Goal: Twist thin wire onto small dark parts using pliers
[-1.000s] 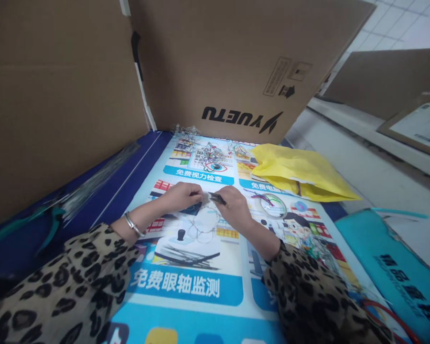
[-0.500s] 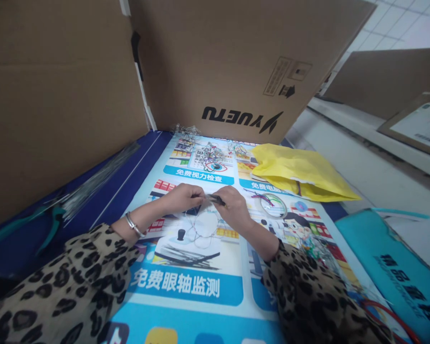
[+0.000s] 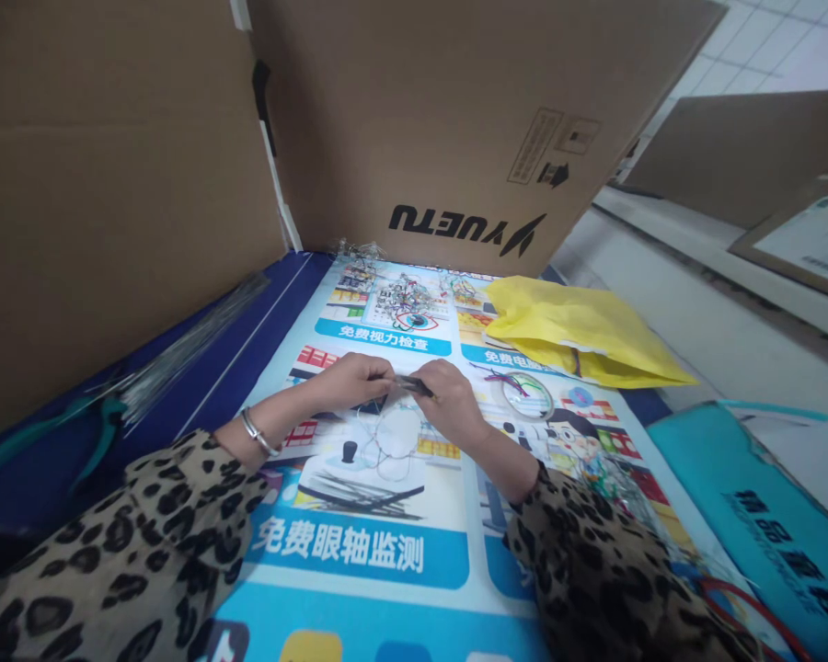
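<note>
My left hand [image 3: 355,377] and my right hand [image 3: 448,400] meet over a printed blue poster [image 3: 359,552] on the table. The right hand's fingers are closed round a small dark tool [image 3: 414,385] whose tip points left. The left hand pinches a thin wire piece [image 3: 390,439], whose loops hang just below both hands. A silver bangle [image 3: 254,430] sits on my left wrist. Both sleeves are leopard-print.
Cardboard walls [image 3: 110,184] stand at the left and back. Green-handled pliers [image 3: 75,418] and a bundle of straight wires [image 3: 186,345] lie at the left. A yellow bag [image 3: 580,331], a tape roll [image 3: 528,393], wire clusters [image 3: 404,299] and a teal bag [image 3: 765,524] lie around.
The hands have stayed almost in place. The wire loops have shifted slightly beneath them.
</note>
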The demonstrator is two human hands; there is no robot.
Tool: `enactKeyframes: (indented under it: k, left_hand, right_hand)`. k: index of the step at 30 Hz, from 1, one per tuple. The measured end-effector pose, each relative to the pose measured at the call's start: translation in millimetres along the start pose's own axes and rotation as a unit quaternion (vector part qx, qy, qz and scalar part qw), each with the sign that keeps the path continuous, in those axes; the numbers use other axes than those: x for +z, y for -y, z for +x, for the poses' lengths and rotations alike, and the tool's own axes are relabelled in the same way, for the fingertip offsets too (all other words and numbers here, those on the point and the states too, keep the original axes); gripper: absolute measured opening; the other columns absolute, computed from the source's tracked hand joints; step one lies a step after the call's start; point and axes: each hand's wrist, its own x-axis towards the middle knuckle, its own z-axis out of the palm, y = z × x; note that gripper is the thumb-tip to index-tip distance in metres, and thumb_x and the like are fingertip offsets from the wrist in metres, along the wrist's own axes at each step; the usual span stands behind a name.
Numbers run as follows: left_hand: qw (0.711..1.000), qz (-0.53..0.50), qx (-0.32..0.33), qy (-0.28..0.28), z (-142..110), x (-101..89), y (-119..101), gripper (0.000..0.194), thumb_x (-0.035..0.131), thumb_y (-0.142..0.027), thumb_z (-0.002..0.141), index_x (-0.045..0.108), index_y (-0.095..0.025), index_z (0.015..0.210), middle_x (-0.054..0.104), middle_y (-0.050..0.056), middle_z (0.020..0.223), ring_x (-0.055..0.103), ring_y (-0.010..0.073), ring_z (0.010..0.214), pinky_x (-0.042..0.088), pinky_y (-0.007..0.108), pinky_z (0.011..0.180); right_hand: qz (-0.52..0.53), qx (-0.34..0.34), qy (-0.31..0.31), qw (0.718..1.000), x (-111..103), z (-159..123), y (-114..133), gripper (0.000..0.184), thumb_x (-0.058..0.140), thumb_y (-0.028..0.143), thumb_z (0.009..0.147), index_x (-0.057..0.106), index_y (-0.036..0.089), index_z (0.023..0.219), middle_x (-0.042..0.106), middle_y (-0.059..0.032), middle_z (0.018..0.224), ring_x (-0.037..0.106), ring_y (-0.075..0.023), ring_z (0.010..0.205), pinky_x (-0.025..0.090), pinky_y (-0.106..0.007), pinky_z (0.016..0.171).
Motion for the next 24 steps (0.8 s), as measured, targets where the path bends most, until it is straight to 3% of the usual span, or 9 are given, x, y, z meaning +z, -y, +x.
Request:
enactKeyframes:
  k: [8,11,17,24]
  left_hand:
    - [0.995,0.099,0.023,-0.014,2,-1.1,6,0.016,0.045,-0.023,0.075,0.059,-0.017,0.071,0.056,-0.004,0.060,0.047,0.0087,0.056,0.031,0.018,0.052]
    - [0.993,0.097,0.061,-0.015,2,-2.5,7,0.014,0.047,-0.021,0.075,0.060,-0.018,0.078,0.059,-0.003,0.068,0.050,0.0097,0.063,0.034,0.019,0.057]
    - [0.981,0.082,0.158,-0.076,-1,-5.8,-2,0.010,0.048,-0.017,0.076,0.058,-0.015,0.076,0.058,0.002,0.078,0.052,0.0122,0.077,0.039,0.023,0.072]
    - [0.980,0.064,0.179,-0.054,-4,-4.7,-4,0.011,0.052,-0.021,0.077,0.061,-0.016,0.073,0.057,0.001,0.074,0.053,0.0112,0.073,0.040,0.022,0.068]
  right_hand:
    - [0.008,0.014,0.016,1.000,0,0,1,0.008,0.052,0.016,0.077,0.060,0.018,0.077,0.061,-0.0048,0.073,0.053,-0.0163,0.073,0.043,-0.029,0.069]
    - [-0.001,0.022,0.024,0.999,1,0,1,0.008,0.053,0.018,0.077,0.060,0.017,0.077,0.062,-0.0054,0.074,0.053,-0.0167,0.074,0.043,-0.029,0.069]
    - [-0.006,0.041,0.032,0.999,1,-1,0,0.009,0.052,0.017,0.076,0.061,0.017,0.077,0.062,-0.0055,0.073,0.054,-0.0169,0.074,0.043,-0.029,0.069]
    - [-0.010,0.048,0.038,0.998,4,-1,-1,0.009,0.053,0.020,0.077,0.062,0.017,0.078,0.061,-0.0052,0.073,0.053,-0.0169,0.074,0.043,-0.029,0.069]
